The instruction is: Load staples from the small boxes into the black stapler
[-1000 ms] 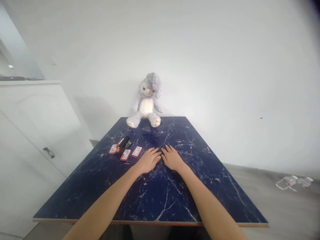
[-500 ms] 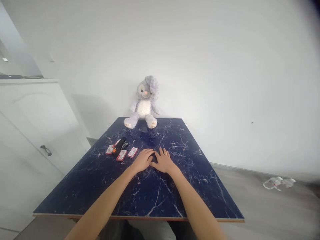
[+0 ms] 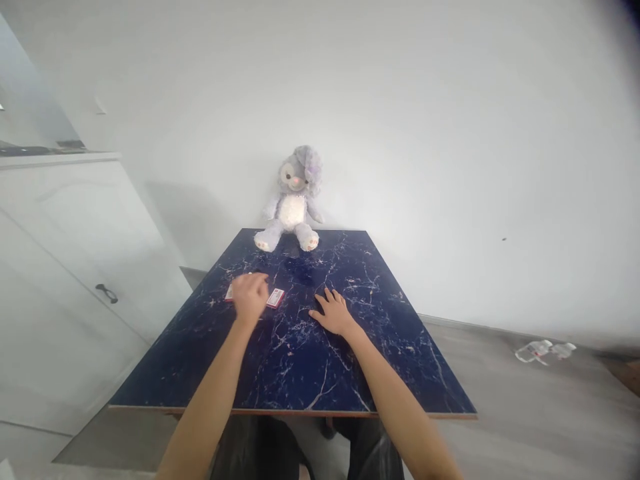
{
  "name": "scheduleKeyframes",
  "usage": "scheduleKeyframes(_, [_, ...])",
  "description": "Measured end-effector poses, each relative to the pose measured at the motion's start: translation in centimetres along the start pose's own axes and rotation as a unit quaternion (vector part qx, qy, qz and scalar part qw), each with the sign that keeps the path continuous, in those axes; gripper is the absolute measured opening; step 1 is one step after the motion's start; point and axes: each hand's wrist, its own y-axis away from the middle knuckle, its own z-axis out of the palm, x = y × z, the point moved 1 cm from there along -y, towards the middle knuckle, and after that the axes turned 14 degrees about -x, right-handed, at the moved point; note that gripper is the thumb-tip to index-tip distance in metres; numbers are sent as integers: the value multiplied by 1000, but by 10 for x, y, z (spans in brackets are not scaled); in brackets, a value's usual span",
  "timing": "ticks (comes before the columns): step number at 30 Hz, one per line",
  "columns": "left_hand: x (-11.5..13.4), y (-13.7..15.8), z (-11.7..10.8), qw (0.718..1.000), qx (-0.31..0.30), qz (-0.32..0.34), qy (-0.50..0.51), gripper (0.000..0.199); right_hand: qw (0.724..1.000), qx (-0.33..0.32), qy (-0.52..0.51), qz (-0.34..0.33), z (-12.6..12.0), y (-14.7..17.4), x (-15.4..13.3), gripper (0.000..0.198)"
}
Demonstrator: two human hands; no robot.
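In front of the plush toy (image 3: 293,211) are a red-and-white box (image 3: 275,298), the curled left hand (image 3: 250,297) (whether holding something, I cannot tell) and the right hand (image 3: 333,315), spread wide, perhaps for support.

The far edge of the dark blue, veined tabletop (image 3: 293,383) is occupied by a seated plush toy (image 3: 293,210). Two boxes (image 3: 275,299) are laid leftward, one partly hidden by the left hand (image 3: 250,297); the right hand (image 3: 334,315) is spread on the surface.
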Motion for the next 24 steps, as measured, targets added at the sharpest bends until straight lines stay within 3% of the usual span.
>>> scheduleKeyframes(2, [-39,-5,-19,990,71,-125,-12,36,1000,6,3,-1,1,0,1,74])
scheduleKeyframes(3, [-54,-6,-23,986,59,-154,-4,41,1000,8,6,1,1,-1,1,73])
scheduleKeyframes(6, [-78,-7,-21,980,-74,-182,44,46,1000,14,15,7,3,-2,1,71])
scheduleKeyframes(9, [-75,-8,-7,972,-138,-179,58,40,1000,20,24,6,5,-3,3,69])
scheduleKeyframes(13, [-65,-10,2,961,-200,-177,65,54,999,29,29,-1,7,-5,5,66])
scheduleKeyframes(19, [-68,-10,2,951,-215,-190,111,49,998,51,25,-5,7,-8,8,58])
scheduleKeyframes(24, [-53,-11,0,945,-254,-122,165,45,997,74,19,-10,8,-11,11,51])
